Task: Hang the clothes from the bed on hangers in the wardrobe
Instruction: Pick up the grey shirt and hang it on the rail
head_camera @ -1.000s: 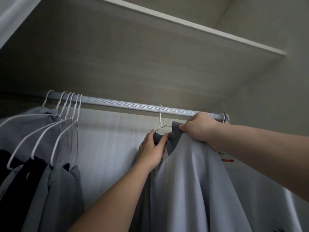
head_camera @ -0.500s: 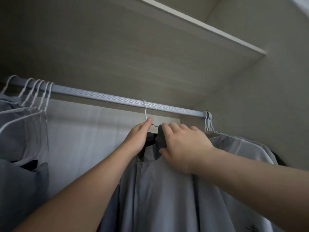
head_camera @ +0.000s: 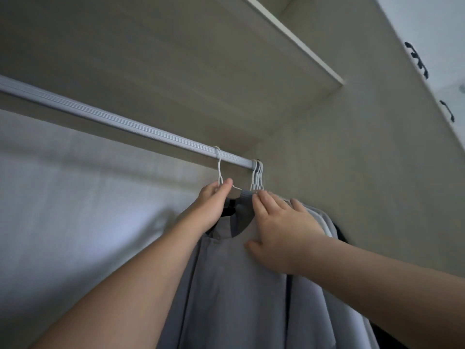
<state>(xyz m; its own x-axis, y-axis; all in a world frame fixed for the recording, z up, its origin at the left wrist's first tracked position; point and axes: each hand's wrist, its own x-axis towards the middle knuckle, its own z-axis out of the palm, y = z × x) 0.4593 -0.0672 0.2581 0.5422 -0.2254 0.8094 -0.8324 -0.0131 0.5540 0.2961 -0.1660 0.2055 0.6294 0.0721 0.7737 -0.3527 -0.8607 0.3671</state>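
One rail (head_camera: 125, 122) crosses the wardrobe (head_camera: 377, 197), reaching away left of the left grip (head_camera: 214, 205). That grip pinches the neck of one white wire hanger (head_camera: 219, 165), hooked on the rail just above it. One grey shirt (head_camera: 226, 285) hangs below both grips. The right grip (head_camera: 281, 233) lies flat on its collar with fingers straight. Just above are three or four bunched hooks (head_camera: 258, 175), and right of it pale garments (head_camera: 322, 220).
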